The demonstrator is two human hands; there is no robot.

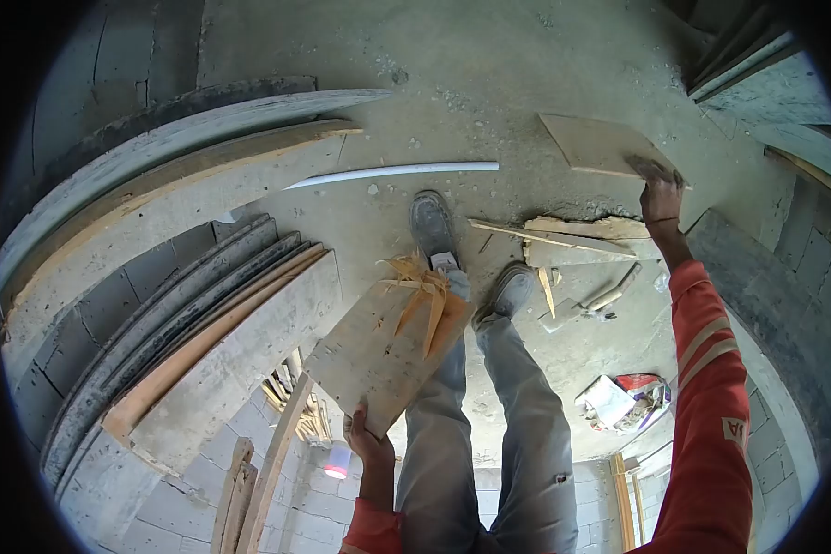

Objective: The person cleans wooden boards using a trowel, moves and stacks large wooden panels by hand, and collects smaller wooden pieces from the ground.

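My left hand (369,436) grips the lower edge of a worn plywood board (365,346), tilted in front of my legs. The board's far end is broken into long, peeling splinters (425,300). With my right arm stretched out, my right hand (662,196) is closed at the near right corner of a flat rectangular board (600,145). A dark patch shows on that board beside my fingers, which are partly hidden. Between my right arm and my shoes lie a broken board (582,245) and a tool with a curved wooden handle (616,288).
Long planks (185,185) and stacked panels (240,323) lean along the left block wall. A white pipe (397,172) lies on the floor ahead of my shoes. Debris in a bag (623,402) sits at the lower right. More panels (776,97) stand at the upper right.
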